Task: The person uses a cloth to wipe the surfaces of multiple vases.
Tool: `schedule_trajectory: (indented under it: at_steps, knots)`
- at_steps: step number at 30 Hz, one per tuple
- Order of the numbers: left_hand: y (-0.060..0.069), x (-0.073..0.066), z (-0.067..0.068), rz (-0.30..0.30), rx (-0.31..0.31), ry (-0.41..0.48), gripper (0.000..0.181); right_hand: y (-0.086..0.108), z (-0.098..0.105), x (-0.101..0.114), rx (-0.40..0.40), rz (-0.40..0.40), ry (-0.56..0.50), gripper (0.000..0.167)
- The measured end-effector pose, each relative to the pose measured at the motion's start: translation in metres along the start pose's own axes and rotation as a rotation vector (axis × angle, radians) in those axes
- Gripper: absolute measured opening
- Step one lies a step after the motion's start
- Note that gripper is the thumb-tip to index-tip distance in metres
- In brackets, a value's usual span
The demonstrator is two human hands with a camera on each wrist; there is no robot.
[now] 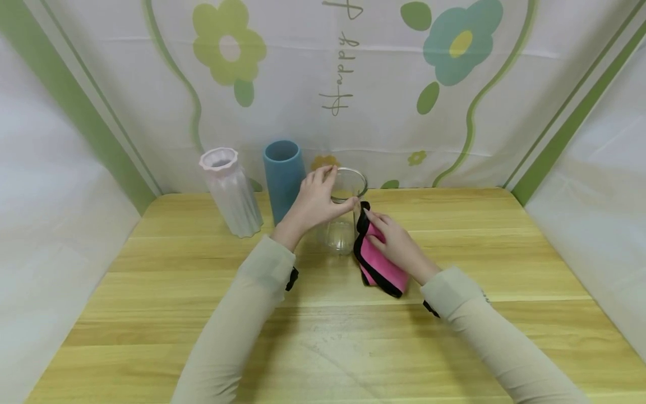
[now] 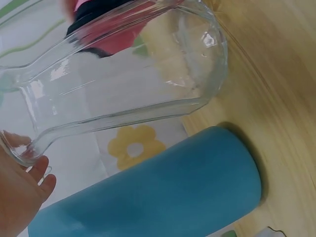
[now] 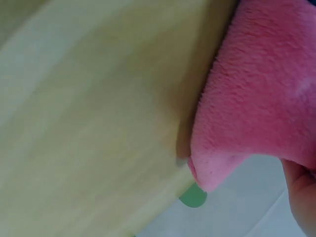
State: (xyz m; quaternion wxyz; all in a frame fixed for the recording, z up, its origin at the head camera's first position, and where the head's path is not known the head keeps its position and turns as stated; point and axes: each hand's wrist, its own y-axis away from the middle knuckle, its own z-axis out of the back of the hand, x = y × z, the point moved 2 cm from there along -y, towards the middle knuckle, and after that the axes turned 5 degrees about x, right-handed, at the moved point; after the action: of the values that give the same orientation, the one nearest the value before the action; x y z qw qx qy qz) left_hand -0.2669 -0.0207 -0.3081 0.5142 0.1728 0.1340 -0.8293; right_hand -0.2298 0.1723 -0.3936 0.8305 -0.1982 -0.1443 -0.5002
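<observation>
A clear glass vase (image 1: 340, 238) stands on the table, its flared rim gripped from the left by my left hand (image 1: 319, 196). In the left wrist view, the fingertips of that left hand (image 2: 19, 192) curl at the rim of the glass vase (image 2: 123, 94). My right hand (image 1: 398, 244) holds a pink cloth with black edging (image 1: 381, 261) against or close beside the vase's right side. Fluffy pink cloth (image 3: 256, 98) hangs from the right hand (image 3: 303, 197) in the right wrist view, where most of the fingers are out of frame.
Just left of the glass stands a tall blue vase (image 1: 284, 179), close to my left wrist. Farther left is a pearly white vase (image 1: 234, 196) with a pink scalloped neck. Behind the wooden table (image 1: 323, 348) hangs a flower-printed curtain (image 1: 292, 73).
</observation>
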Motion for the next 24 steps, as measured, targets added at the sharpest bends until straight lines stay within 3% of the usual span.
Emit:
schedule_trajectory:
  at_steps: [5, 13, 20, 24]
  knots:
    - [0.001, 0.001, -0.002, 0.004, -0.034, -0.025, 0.092, 0.002, -0.003, -0.002, 0.016, -0.01, -0.004, 0.061]
    - [0.001, 0.001, -0.003, 0.02, -0.096, -0.067, 0.09, -0.004, 0.009, 0.002, -0.089, 0.031, -0.02, 0.062]
    - [0.001, 0.002, -0.002, 0.002, -0.065, -0.064, 0.088, -0.009, 0.022, 0.008, -0.158, 0.021, -0.061, 0.062]
    - [0.001, 0.002, 0.0, -0.009, -0.043, -0.053, 0.087, -0.01, 0.023, 0.01, -0.135, 0.02, -0.051, 0.06]
